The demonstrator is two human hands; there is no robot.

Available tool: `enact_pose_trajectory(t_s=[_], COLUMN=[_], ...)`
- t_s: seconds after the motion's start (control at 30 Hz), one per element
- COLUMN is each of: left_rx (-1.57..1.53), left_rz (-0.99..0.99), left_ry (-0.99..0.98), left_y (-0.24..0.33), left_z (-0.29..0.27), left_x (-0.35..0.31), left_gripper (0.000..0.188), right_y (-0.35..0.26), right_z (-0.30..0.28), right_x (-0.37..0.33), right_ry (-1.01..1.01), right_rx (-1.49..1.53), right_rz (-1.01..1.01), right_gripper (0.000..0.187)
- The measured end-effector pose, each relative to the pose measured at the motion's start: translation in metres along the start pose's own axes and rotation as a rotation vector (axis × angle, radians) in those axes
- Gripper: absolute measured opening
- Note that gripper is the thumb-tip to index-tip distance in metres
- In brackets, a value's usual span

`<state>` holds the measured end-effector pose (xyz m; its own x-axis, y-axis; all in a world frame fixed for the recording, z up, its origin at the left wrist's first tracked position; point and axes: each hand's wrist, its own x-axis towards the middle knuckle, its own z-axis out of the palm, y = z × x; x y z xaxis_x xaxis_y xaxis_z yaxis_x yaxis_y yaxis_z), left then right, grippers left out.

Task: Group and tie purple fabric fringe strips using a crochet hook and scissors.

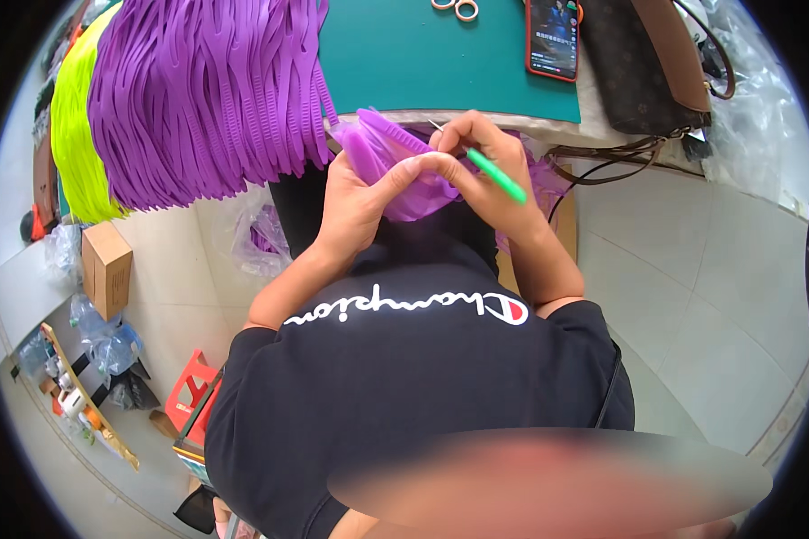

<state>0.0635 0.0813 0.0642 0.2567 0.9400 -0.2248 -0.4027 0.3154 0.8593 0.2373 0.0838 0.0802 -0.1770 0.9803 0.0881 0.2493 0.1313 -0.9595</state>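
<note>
Just off the near edge of the table, my left hand (355, 199) is closed around a soft purple rubber strap (365, 154), its thumb pressed along it. The strap looks ridged along one edge, and thin translucent purple material hangs below it. In my right hand (490, 166) is a slim tool with a bright green handle (497, 175). A thin metal tip shows past the fingers; the tool's exact kind is unclear. My right fingers meet the strap's right end, close to the left thumb.
A thick pile of purple straps (211, 90) overhangs the table at left, beside yellow-green ones (74, 117). On the green mat (422, 63) are scissors (466, 10) and a phone (553, 38). A brown bag (643, 67) lies right. A cardboard box (106, 269) and red stool (191, 391) stand left.
</note>
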Motion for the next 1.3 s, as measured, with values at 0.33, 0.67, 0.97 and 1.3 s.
enact_pose_trajectory(t_s=[0.33, 0.67, 0.97, 1.3], left_rx=[0.487, -0.313, -1.062, -1.01], left_rz=[0.188, -0.42, -0.338, 0.32], left_ry=[0.004, 0.082, -0.184, -0.075], left_y=[-0.042, -0.038, -0.016, -0.01], left_z=[-0.032, -0.081, -0.117, -0.14], left_x=[0.017, 0.013, 0.007, -0.035], left_gripper=[0.012, 0.022, 0.021, 0.022], right_y=[-0.003, -0.055, -0.034, -0.041], right_z=[-0.031, -0.201, -0.338, -0.442], right_x=[-0.022, -0.081, -0.125, -0.16], right_ry=[-0.198, 0.488, 0.914, 0.819], right_rx=[0.703, 1.348, 1.556, 1.049], right_rz=[-0.298, -0.837, -0.928, -0.809], right_gripper=[0.034, 0.013, 0.008, 0.002])
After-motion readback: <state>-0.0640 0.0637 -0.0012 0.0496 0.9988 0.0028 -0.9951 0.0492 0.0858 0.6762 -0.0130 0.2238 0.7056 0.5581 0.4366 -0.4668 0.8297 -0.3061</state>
